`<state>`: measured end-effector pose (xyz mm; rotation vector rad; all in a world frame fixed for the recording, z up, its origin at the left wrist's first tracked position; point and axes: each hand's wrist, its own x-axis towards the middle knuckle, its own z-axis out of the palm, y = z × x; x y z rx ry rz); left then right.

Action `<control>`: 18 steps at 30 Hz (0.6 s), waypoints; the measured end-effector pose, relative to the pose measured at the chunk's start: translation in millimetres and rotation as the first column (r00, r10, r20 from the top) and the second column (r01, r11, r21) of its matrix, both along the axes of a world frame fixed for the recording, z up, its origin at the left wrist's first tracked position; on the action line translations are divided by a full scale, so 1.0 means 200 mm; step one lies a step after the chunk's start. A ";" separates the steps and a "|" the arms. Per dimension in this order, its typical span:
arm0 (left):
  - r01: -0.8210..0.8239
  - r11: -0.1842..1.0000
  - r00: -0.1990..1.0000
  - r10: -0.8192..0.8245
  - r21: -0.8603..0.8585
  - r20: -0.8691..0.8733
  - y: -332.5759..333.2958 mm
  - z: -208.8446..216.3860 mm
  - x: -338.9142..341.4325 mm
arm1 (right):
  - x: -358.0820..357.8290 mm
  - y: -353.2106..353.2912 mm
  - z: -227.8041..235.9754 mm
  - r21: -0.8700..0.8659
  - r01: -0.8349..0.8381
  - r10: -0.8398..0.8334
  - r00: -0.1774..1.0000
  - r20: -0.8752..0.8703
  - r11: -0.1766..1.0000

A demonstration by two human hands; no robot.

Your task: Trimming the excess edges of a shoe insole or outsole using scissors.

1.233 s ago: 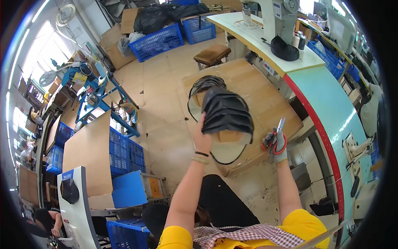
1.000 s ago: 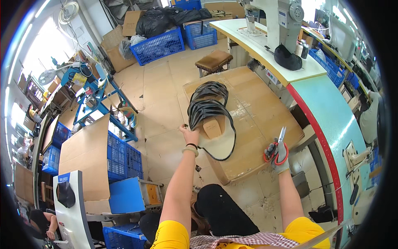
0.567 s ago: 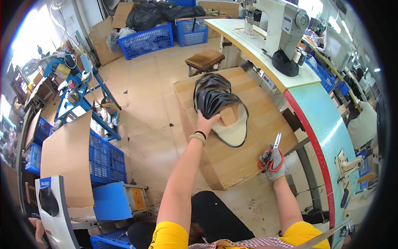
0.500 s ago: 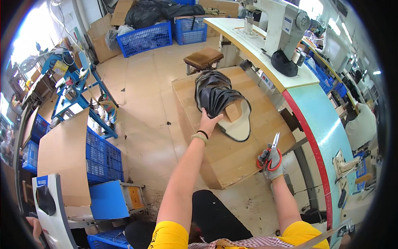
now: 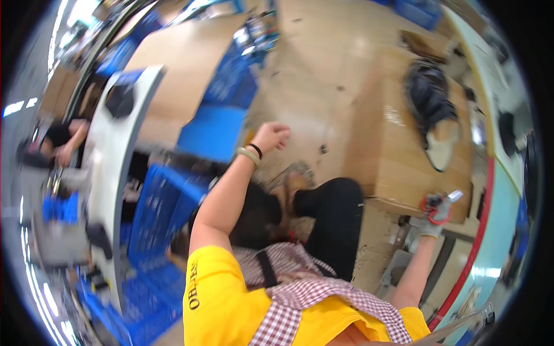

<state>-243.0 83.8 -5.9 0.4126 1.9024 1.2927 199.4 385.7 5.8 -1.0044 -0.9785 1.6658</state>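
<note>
My left hand (image 5: 271,137) is in the air over the floor, left of the cardboard box (image 5: 398,138), fingers loosely bent and a little apart, blurred, with nothing seen in it. My right hand (image 5: 431,224), in a grey glove, is closed round scissors (image 5: 443,211) with red handles, their blades pointing up and right beside the box's near edge. On the box lies a fanned row of black shoe-upper pieces (image 5: 428,92). At its near end a cream, black-edged piece (image 5: 443,151) carries a small tan block (image 5: 447,130).
Left of me are a blue crate (image 5: 156,222), a blue panel (image 5: 210,134) and a cardboard sheet (image 5: 179,63). A co-worker's arms (image 5: 72,144) show beyond a white machine (image 5: 118,150). A table with a red edge (image 5: 480,242) bounds the right side.
My left hand has let go of the black pieces and swung left, off the box. The view has turned left and down. The scissors stay in my right hand.
</note>
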 end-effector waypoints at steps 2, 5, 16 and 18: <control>-0.251 0.962 0.966 0.256 0.111 -0.041 -0.38 0.12 -0.08 | 0.25 0.21 -0.16 0.033 -0.032 0.033 0.999 -0.038 0.999; -0.704 0.661 0.684 0.729 0.260 -0.001 -1.18 0.19 0.02 | 0.12 0.08 -0.07 0.013 0.047 -0.048 0.987 0.154 0.999; -0.447 0.371 0.835 0.500 -0.814 -0.230 -2.48 -0.71 0.81 | -0.38 -0.46 0.15 0.382 -0.426 -0.025 0.639 0.768 0.820; -0.504 0.494 0.864 0.282 -0.709 -0.417 -2.33 -0.78 0.67 | -0.39 -0.48 -0.04 0.555 -0.604 0.161 0.747 0.645 0.572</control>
